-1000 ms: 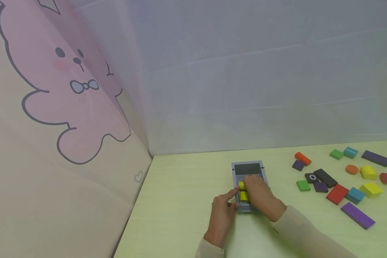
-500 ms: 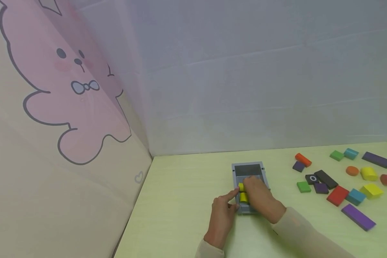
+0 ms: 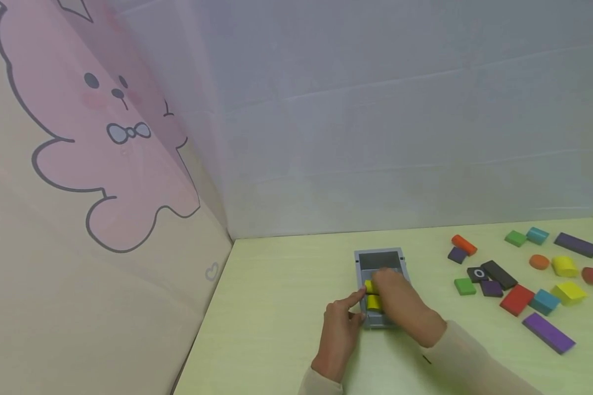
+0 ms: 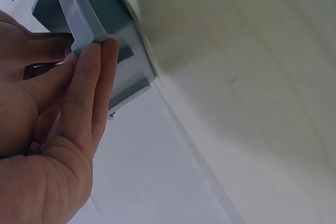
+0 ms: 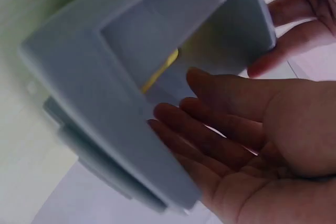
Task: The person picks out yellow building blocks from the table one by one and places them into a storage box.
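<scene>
A grey open-topped box rests on the table, with two yellow rounded blocks, one nearer and one farther, inside it. My left hand holds the box's left side, index finger at the rim and thumb by the near corner. In the left wrist view its long fingers lie against the box corner. My right hand reaches over the box's right side, fingertips down inside beside the yellow blocks. The right wrist view shows its thumb apart from bent fingers; I cannot tell whether it pinches anything.
Several coloured blocks lie on the right: a purple bar, a red block, a green one, a black bar and an orange cylinder. A pale curtain stands behind the table.
My right wrist and sleeve have shifted slightly to the right while its fingers stay in the box. My left hand keeps its place at the box's side.
</scene>
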Tool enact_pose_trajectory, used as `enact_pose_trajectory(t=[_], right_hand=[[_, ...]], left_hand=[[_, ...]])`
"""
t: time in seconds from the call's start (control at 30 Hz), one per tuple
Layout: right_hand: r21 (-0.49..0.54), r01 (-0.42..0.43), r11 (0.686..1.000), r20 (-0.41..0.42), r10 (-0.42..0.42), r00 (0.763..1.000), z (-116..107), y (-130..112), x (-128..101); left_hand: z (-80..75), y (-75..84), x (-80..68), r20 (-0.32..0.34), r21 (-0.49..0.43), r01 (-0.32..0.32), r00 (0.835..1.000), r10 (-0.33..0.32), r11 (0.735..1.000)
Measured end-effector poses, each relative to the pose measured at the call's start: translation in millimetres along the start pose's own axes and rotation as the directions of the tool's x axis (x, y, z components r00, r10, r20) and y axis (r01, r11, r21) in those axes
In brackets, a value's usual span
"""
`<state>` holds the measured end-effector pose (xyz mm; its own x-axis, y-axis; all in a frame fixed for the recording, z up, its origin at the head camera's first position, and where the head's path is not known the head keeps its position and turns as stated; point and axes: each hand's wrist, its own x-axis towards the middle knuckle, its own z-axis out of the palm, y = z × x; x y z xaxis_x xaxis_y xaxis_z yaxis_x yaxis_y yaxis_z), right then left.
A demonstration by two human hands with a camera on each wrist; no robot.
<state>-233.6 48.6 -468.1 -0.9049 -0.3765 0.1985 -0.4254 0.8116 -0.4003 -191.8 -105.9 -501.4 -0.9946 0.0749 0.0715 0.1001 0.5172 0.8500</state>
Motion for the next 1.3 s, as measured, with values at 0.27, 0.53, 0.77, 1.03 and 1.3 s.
enact_pose_trajectory(t=[0.27,0.53,0.77,1.03,1.3], right_hand=[[0.061,-0.012,0.998,-0.036,0.015,0.999,-16,2,-5],[0.126,-0.069,0.99,-0.056,0.076,0.996,-32,12,-7],[0.103,-0.06,0.993,-0.11,0.071,0.991,-41,22,-9],[0.115,-0.123,0.986,-0.111,0.136,0.985,-49,34,-13],[0.081,-0.131,0.988,-0.152,0.142,0.978,-52,55,-20]], left_hand=[[0.4,0.8,-1.0,-0.004,0.016,0.013,1.0,-0.013,1.0],[0.7,-0.1,-0.7,0.006,0.02,0.024,1.0,-0.024,1.0],[0.5,0.1,-1.0,0.007,0.018,0.028,1.0,-0.028,0.999],[0.9,0.3,-1.0,0.002,0.009,0.011,1.0,-0.011,1.0],[0.9,1.0,-0.2,0.002,0.016,0.009,1.0,-0.009,1.0]])
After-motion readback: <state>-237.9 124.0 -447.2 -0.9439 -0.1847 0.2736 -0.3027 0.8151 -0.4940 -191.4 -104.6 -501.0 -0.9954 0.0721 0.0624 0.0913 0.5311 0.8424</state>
